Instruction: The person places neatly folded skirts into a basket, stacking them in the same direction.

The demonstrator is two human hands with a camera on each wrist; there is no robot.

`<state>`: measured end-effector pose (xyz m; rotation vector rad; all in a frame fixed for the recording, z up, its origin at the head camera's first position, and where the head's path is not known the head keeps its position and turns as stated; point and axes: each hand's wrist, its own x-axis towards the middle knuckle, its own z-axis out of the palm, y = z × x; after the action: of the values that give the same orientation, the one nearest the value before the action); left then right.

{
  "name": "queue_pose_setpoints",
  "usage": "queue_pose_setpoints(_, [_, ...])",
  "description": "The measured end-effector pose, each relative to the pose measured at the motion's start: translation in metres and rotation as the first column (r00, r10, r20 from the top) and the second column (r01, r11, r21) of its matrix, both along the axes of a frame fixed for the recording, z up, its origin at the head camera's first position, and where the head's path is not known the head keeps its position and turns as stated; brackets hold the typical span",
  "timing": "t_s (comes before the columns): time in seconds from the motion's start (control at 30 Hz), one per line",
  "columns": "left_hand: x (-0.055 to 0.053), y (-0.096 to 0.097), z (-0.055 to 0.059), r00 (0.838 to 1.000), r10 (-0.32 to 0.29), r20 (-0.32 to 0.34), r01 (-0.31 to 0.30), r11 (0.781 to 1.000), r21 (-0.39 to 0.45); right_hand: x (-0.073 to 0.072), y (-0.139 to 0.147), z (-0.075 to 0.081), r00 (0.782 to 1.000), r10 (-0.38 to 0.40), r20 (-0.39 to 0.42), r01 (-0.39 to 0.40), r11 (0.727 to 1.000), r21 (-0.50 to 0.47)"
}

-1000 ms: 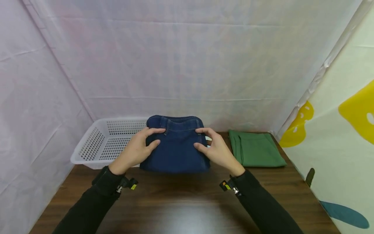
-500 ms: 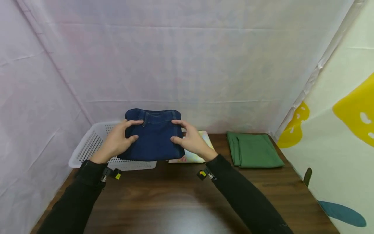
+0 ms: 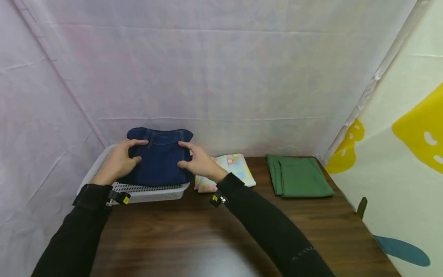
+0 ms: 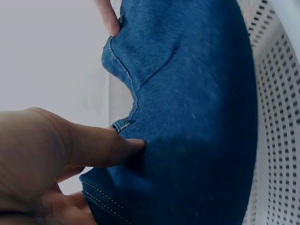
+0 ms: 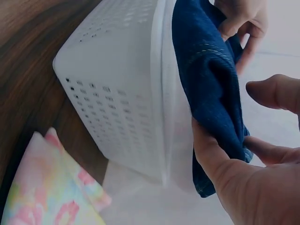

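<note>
Folded dark blue jeans (image 3: 160, 163) are held over the white plastic basket (image 3: 152, 196), waistband toward the back wall. My left hand (image 3: 119, 163) grips their left side, with thumb and index finger on the upper face; in the left wrist view the thumb presses the denim (image 4: 197, 103) near a belt loop. My right hand (image 3: 200, 163) holds the right side. In the right wrist view, one finger lies under the fold and another touches its edge, while the thumb looks lifted off the cloth. The jeans hide most of the basket's inside.
A folded pastel floral cloth (image 3: 238, 167) lies right of the basket on the dark wooden table (image 3: 194, 231). Farther right is a folded green cloth (image 3: 304, 179). A pale fabric wall (image 3: 221, 77) stands close behind, and a patterned one on the right.
Both hands have carried the jeans leftward, from in front of the basket's right side to above it. The floral cloth behind them has come into view.
</note>
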<state>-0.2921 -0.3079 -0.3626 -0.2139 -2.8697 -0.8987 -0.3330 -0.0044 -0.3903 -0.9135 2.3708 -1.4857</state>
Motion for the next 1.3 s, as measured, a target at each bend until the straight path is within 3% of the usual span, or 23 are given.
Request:
queue_pose_setpoints(0.27, [-0.007, -0.011, -0.013, 0.998, 0.014, 0.065, -0.011, 0.999, -0.044, -0.001, -0.022, -0.003, 1.000, -0.014, -0.014, 0.015, 0.994, 0.112])
queue_pose_setpoints(0.53, [-0.012, -0.014, -0.020, 0.994, -0.014, 0.105, 0.023, 0.996, -0.088, -0.002, -0.026, -0.007, 0.999, 0.004, 0.045, -0.012, 0.984, 0.176])
queue_pose_setpoints(0.77, [-0.011, -0.015, -0.024, 0.991, 0.007, 0.136, 0.015, 0.987, -0.160, 0.000, -0.023, -0.008, 1.000, 0.012, -0.002, -0.011, 0.968, 0.251])
queue_pose_setpoints(1.03, [-0.008, 0.001, -0.025, 0.998, 0.006, 0.057, 0.003, 0.988, -0.155, 0.001, -0.010, -0.013, 0.999, 0.014, -0.051, -0.007, 0.991, 0.137])
queue_pose_setpoints(1.3, [-0.002, 0.035, -0.027, 1.000, 0.012, -0.011, -0.013, 0.993, -0.121, 0.009, 0.005, -0.019, 0.992, -0.023, -0.125, 0.030, 0.998, 0.056])
